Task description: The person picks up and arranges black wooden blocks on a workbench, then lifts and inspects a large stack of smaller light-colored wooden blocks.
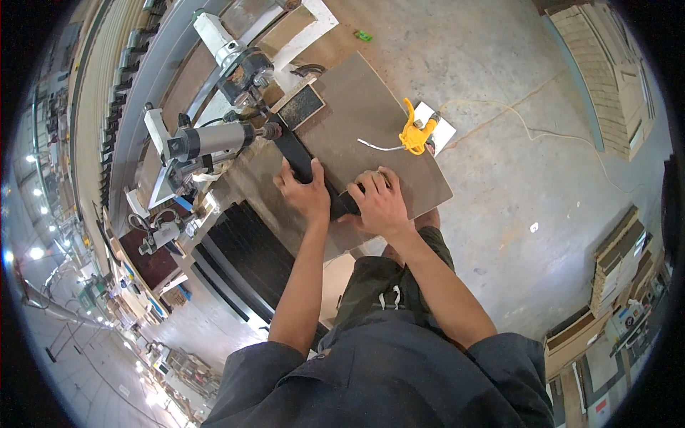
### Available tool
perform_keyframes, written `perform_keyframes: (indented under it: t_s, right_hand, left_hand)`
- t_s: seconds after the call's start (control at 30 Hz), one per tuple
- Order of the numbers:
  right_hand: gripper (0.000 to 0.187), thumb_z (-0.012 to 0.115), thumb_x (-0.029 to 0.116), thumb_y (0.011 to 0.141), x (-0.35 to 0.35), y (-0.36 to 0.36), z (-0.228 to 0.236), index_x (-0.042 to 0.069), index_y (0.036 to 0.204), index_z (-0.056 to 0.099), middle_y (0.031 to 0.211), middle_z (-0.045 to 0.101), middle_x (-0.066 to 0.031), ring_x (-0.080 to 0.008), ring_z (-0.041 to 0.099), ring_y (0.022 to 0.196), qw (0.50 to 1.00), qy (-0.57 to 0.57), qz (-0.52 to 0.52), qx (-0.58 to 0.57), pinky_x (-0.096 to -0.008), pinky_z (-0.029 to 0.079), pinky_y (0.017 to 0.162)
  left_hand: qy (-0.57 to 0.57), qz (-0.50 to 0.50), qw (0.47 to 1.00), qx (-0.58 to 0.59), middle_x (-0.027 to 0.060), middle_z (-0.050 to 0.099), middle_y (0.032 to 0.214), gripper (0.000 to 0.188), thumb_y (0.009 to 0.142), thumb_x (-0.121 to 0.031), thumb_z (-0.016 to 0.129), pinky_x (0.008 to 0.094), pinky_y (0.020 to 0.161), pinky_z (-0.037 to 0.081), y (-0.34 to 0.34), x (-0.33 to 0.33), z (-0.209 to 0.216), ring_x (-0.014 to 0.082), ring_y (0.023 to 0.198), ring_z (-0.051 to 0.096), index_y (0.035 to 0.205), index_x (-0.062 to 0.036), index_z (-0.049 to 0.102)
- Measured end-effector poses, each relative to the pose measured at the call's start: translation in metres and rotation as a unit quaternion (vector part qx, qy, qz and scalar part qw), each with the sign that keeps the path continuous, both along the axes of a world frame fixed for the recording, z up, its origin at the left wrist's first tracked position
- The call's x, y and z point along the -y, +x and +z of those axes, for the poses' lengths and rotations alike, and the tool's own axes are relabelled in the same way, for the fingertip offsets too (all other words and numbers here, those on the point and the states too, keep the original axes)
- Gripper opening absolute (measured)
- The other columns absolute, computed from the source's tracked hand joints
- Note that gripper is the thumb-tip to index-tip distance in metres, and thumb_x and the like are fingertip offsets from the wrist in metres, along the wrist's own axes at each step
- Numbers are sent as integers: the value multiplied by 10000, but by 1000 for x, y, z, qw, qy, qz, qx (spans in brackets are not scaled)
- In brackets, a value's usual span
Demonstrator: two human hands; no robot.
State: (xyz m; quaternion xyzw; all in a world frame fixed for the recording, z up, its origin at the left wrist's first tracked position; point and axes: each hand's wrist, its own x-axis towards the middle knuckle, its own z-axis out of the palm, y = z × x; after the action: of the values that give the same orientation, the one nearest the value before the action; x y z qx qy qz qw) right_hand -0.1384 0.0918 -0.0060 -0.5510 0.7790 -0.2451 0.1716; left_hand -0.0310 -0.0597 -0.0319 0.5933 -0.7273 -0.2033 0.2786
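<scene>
A long black board [294,151] lies on the brown worktop, its far end by the drill chuck [271,130] of a grey motor. My left hand [307,191] grips the board near its middle, thumb on top and fingers along the left side. At the board's near end, my right hand [379,203] is closed over a dark block [347,204]. Much of that block is under my fingers, so its exact kind does not show. A short dark piece with a light wooden edge [301,108] sits beside the board's far end.
Grey spindle motors [214,141] line the machine on the left. On the worktop's right edge rests a yellow air blow gun [414,135] with a thin nozzle. Stacked black boards [246,246] stand at lower left. A pale hose [531,132] crosses the floor toward panel stacks [606,85].
</scene>
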Motion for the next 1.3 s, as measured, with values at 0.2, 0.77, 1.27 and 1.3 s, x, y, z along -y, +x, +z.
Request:
perform_keyframes:
  t_s: [0.2,0.77,1.27,1.3]
  right_hand:
    - [718,866,616,754,1,0,1,150,1263,668,1264,614,-85,-287,545,1320,1000,6,3,9,-562,307,1253]
    - [725,833,628,788,3,1,3,134,1287,650,1295,616,-97,-287,534,1356,1000,14,10,17,-568,294,1258]
    - [754,871,612,766,-3,3,5,126,1299,651,1318,605,-95,-297,527,1345,1000,20,6,21,-561,289,1269]
    - [757,871,610,768,-2,3,5,121,1302,649,1316,605,-96,-299,527,1344,1000,16,5,20,-559,289,1270]
  left_hand:
    - [-57,2,997,55,249,601,1139,713,896,-425,862,512,876,550,-1,-1,3,429,1016,662,1353,82,654]
    - [32,14,999,36,313,575,1371,828,911,-544,837,546,1022,512,2,4,7,464,1225,612,1457,39,617]
    - [67,26,996,57,260,576,1308,791,905,-463,845,540,1000,536,-3,-5,15,448,1195,636,1460,47,605]
    - [64,27,996,58,260,576,1308,791,905,-463,845,540,1000,536,-1,-4,14,448,1195,636,1460,47,605]
